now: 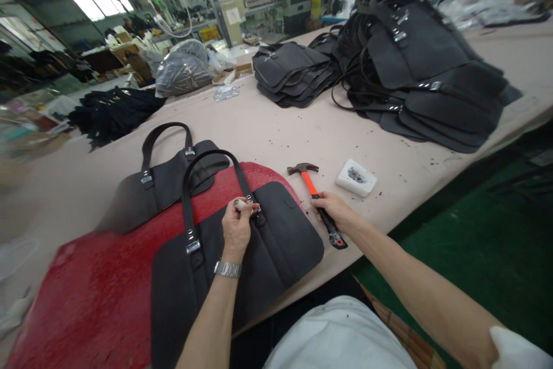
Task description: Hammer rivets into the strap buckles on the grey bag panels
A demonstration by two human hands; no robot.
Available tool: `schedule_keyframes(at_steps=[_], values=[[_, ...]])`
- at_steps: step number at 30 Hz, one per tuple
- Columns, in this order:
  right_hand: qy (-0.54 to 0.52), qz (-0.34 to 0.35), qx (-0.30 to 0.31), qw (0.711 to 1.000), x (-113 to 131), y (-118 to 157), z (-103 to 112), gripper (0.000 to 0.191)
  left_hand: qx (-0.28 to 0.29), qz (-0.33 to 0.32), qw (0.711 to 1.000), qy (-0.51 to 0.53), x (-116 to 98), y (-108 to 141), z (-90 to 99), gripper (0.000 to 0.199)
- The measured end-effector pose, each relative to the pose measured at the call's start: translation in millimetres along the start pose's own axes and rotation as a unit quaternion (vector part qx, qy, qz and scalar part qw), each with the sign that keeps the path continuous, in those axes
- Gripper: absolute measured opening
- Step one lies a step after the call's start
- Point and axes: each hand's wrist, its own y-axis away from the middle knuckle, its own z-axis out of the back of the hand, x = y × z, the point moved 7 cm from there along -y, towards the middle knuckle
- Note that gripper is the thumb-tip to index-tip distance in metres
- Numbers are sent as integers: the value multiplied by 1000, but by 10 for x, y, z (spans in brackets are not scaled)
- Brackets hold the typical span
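A black bag panel [233,254] with a looped strap handle lies in front of me, partly on a red board [86,277]. My left hand [237,229], with a metal watch on its wrist, pinches a short whitish rod-like tool [242,205]. The tool is at the silver buckle [256,211] where the strap's right end meets the panel; its tip is too small to make out. My right hand [337,210] has its fingers around the black grip of a claw hammer [311,182] with an orange neck. The hammer lies on the table right of the panel.
A second black panel with handle [168,185] lies behind, on the left. Beyond the hammer sits a white block [356,177] with dark smudges. Stacked black panels [432,69] rise at the back right, with a smaller pile [294,72] beside them. Black specks dot the table.
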Motion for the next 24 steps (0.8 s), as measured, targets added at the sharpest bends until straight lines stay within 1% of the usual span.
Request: schedule_keyframes(at_steps=[1, 3, 4, 6, 7, 8, 9, 10, 11, 12, 13, 14, 15, 16, 17, 19, 20, 21, 22, 23, 24], values=[[-25, -5, 22, 999, 49, -14, -35, 5, 18, -33, 998, -54, -73, 13, -30, 25], [-59, -5, 50, 997, 194, -5, -88, 12, 43, -94, 984, -143, -184, 49, -87, 21], [-67, 0, 54, 996, 284, 26, -103, 17, 48, -114, 978, -167, -211, 66, -103, 20], [-76, 20, 49, 996, 480, 153, -114, 22, 48, -130, 974, -180, -213, 90, -110, 19], [-70, 46, 42, 996, 590, 245, -110, 24, 48, -130, 974, -177, -195, 96, -109, 18], [-44, 90, 32, 994, 716, 354, -101, 25, 50, -128, 976, -171, -173, 101, -109, 18], [4, 150, 18, 988, 851, 476, -93, 26, 52, -125, 977, -164, -151, 105, -109, 19], [74, 220, 3, 973, 985, 610, -98, 26, 54, -123, 978, -158, -133, 107, -109, 19], [158, 286, -10, 945, 1103, 745, -123, 26, 55, -121, 979, -154, -119, 109, -108, 20], [247, 339, -15, 908, 1194, 867, -173, 24, 53, -120, 980, -149, -109, 110, -104, 20], [324, 371, -11, 870, 1257, 962, -231, 21, 52, -119, 981, -146, -103, 110, -101, 19], [380, 384, -3, 842, 1311, 1032, -277, 19, 51, -120, 981, -144, -99, 110, -99, 19], [416, 393, 3, 820, 1381, 1096, -308, 18, 51, -120, 981, -142, -96, 109, -98, 19], [430, 404, 0, 807, 1480, 1164, -318, 18, 51, -121, 981, -140, -93, 108, -96, 19], [420, 422, -17, 804, 1605, 1242, -307, 20, 50, -122, 982, -138, -89, 106, -95, 19], [338, 462, -90, 815, 1850, 1405, -218, 24, 49, -122, 982, -137, -81, 104, -94, 19], [286, 474, -129, 823, 1910, 1468, -166, 25, 49, -123, 982, -135, -78, 104, -93, 19], [248, 478, -156, 828, 1909, 1500, -135, 25, 49, -124, 982, -132, -77, 104, -92, 19], [242, 469, -158, 834, 1850, 1487, -150, 25, 48, -124, 982, -131, -78, 105, -90, 20], [267, 452, -136, 840, 1750, 1437, -205, 23, 51, -125, 982, -132, -81, 106, -93, 19], [311, 428, -101, 843, 1625, 1364, -276, 21, 52, -126, 981, -138, -87, 108, -96, 18]])
